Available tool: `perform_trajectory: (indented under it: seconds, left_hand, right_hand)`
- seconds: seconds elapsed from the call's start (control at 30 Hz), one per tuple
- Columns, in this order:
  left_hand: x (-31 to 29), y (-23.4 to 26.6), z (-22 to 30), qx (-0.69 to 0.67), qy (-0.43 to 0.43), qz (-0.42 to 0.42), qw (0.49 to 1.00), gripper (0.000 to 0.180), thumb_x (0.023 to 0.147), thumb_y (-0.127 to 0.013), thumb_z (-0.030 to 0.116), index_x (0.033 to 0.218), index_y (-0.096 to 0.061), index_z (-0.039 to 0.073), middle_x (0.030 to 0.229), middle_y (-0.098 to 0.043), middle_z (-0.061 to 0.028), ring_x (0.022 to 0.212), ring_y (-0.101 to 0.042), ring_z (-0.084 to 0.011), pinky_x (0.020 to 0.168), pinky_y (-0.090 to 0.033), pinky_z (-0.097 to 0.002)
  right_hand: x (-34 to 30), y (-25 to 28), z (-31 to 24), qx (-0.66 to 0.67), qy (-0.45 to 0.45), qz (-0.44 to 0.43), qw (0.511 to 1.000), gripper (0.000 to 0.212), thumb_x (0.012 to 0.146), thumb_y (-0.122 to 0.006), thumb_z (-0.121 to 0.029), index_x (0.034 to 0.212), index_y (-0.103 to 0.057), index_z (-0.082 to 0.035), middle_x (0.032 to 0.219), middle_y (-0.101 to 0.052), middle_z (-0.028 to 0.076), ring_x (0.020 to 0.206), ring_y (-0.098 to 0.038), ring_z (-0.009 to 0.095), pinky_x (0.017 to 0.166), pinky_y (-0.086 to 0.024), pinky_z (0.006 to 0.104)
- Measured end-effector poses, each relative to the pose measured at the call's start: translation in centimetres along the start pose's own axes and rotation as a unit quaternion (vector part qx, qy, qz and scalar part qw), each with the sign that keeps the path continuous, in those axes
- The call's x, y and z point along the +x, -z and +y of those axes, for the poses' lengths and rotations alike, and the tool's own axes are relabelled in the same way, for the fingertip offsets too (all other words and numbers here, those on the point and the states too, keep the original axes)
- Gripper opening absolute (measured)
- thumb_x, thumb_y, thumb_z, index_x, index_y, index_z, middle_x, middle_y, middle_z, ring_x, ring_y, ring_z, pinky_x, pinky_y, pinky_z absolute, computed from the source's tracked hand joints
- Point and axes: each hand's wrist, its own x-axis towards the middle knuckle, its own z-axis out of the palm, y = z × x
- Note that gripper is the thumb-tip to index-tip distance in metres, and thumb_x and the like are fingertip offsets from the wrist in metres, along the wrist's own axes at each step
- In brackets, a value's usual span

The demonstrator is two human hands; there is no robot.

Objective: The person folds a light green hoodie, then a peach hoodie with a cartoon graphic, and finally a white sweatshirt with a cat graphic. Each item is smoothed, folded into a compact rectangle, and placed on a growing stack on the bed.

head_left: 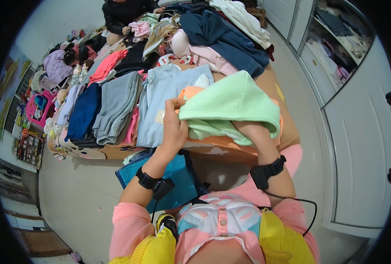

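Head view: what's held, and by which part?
A mint green garment. The left hand pinches its left edge; the right hand is hidden inside it, only the forearm showing, so its grip cannot be told.

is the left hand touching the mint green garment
Touching. The head view shows the left hand pinching the edge of the mint green garment between its fingertips.

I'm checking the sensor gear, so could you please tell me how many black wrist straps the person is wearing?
2: one black wrist strap on the left wrist, below the left hand, and one on the right wrist, whose hand is hidden inside the green garment.
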Motion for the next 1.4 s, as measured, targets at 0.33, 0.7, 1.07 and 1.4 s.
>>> perform_trajectory:
  seconds: [0.33,0.7,1.07,1.4]
  left_hand:
    - [-1.3,0.6,-0.9,-0.107,0.065,0.026,0.992,0.024,0.093,-0.051,0.0,0.116,-0.043,-0.001,0.105,-0.059,-0.0133,0.099,-0.057,-0.0179,0.088,-0.044,-0.0299]
    - [5.9,-0.9,4.5,0.09,-0.188,-0.034,0.977,0.025,0.081,-0.072,0.012,0.103,-0.065,0.003,0.103,-0.061,-0.0126,0.095,-0.061,-0.0287,0.082,-0.049,-0.0375]
    - [8.1,-2.4,5.6,-0.035,-0.028,-0.062,0.997,0.016,0.081,-0.069,0.012,0.091,-0.064,0.0,0.088,-0.067,-0.0105,0.088,-0.064,-0.0221,0.076,-0.049,-0.0325]
    - [2.3,0.6,1.6,0.138,-0.117,-0.078,0.98,0.027,0.071,-0.054,-0.015,0.09,-0.051,0.004,0.099,-0.057,-0.0126,0.086,-0.058,-0.0295,0.072,-0.046,-0.0363]
  right_hand:
    - [-0.7,1.1,-1.7,-0.002,-0.044,-0.049,0.998,0.056,0.088,-0.062,-0.042,0.133,-0.052,-0.01,0.135,-0.054,0.016,0.123,-0.052,0.033,0.107,-0.038,0.0433]
    - [5.7,6.6,-0.9,-0.001,-0.014,-0.261,0.965,0.028,0.092,-0.052,-0.017,0.11,-0.064,0.0,0.1,-0.067,0.022,0.088,-0.065,0.036,0.078,-0.053,0.0374]
    - [6.0,7.5,1.2,-0.055,-0.035,-0.288,0.955,0.027,0.092,-0.046,-0.006,0.111,-0.063,0.003,0.096,-0.065,0.019,0.082,-0.065,0.033,0.074,-0.053,0.0395]
    - [-3.8,5.1,-2.0,-0.163,0.046,-0.162,0.972,0.047,0.088,-0.052,-0.01,0.135,-0.05,-0.001,0.134,-0.05,0.021,0.128,-0.046,0.035,0.111,-0.033,0.0462]
